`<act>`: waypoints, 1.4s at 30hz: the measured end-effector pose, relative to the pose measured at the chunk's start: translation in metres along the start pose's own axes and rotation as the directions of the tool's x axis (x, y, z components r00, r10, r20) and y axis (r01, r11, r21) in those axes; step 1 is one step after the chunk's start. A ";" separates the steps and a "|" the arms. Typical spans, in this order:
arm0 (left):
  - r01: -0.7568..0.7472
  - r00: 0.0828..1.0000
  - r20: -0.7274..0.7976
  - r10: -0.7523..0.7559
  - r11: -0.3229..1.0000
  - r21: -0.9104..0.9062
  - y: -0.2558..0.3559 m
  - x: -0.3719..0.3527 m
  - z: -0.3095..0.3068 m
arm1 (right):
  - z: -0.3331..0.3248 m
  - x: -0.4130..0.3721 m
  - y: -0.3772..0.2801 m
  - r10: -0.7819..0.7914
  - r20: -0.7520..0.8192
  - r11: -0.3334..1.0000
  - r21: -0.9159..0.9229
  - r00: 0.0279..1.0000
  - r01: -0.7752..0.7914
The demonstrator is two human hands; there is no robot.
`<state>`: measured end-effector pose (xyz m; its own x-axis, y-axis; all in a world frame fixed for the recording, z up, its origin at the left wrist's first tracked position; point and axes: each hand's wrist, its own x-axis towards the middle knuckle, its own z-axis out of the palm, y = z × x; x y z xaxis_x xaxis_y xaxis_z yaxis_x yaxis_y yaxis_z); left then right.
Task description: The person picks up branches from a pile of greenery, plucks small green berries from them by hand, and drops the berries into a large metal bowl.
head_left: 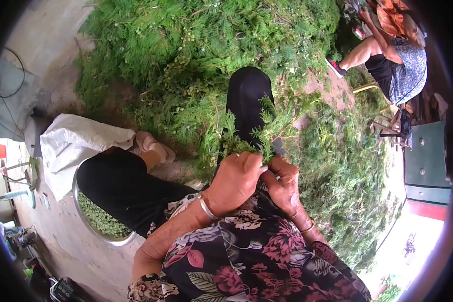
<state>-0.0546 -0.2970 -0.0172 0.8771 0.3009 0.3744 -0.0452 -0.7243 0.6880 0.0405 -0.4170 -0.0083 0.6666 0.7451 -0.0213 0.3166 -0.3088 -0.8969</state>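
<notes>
Both hands meet above my lap, fingers pinched close together. My left hand (235,181), with a silver bangle at the wrist, is closed on a green conifer sprig (267,132). Right beside it, my right hand (284,182) is also closed on the sprig's lower end; a thin bangle circles that wrist. Leafy tips of the sprig stick out beyond the fingers over my black-clad knee (249,93). The exact spot where the fingertips meet is partly hidden.
A large heap of cut green branches (206,40) spreads ahead and to the right. At the left, a round metal basin (121,241) holds small green pieces beside a white sack (80,143). Another person (405,68) sits at the upper right, near a green cabinet (428,156).
</notes>
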 end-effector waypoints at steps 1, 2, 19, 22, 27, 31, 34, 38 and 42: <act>0.047 0.997 -0.063 -0.054 0.994 -0.103 0.000 0.001 0.000 | 0.001 0.000 0.000 0.001 0.000 1.000 -0.003 1.000 -0.001; 0.087 0.986 -0.119 -0.113 0.974 -0.208 0.001 0.001 -0.001 | 0.002 0.000 0.000 -0.020 0.003 1.000 -0.006 1.000 0.020; 0.574 0.654 0.130 -0.745 0.378 -0.726 -0.047 -0.053 -0.034 | -0.002 -0.007 0.006 -0.269 -0.066 0.934 -0.262 0.961 0.244; 0.542 0.730 0.055 -0.681 0.529 -0.653 -0.046 -0.040 -0.027 | 0.001 -0.008 0.007 -0.339 -0.044 0.904 -0.293 0.940 0.312; 0.517 0.804 0.124 -0.581 0.582 -0.627 -0.047 -0.018 -0.025 | -0.002 -0.010 0.002 -0.417 0.072 0.851 -0.319 0.906 0.417; 0.504 0.744 0.215 -0.633 0.320 -0.802 -0.020 0.004 -0.028 | 0.008 -0.011 0.010 -0.472 0.137 0.734 -0.485 0.871 0.475; 0.500 0.709 0.316 -0.631 0.132 -0.856 -0.041 -0.005 -0.012 | 0.020 -0.008 0.012 -0.409 0.044 0.742 -0.566 0.911 0.360; 0.424 0.664 0.490 -0.565 -0.255 -0.869 -0.032 -0.003 -0.016 | 0.027 0.001 0.000 -0.249 0.015 0.808 -0.547 0.968 0.216; 0.366 0.684 0.498 -0.533 -0.340 -0.866 -0.037 -0.008 -0.015 | 0.027 0.009 0.005 -0.103 -0.001 0.910 -0.403 0.995 0.094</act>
<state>-0.0670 -0.2632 -0.0364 0.8624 0.2826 -0.4200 -0.0778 0.8938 0.4416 0.0302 -0.3955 -0.0249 0.6312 0.7723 0.0721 0.6227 -0.4492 -0.6407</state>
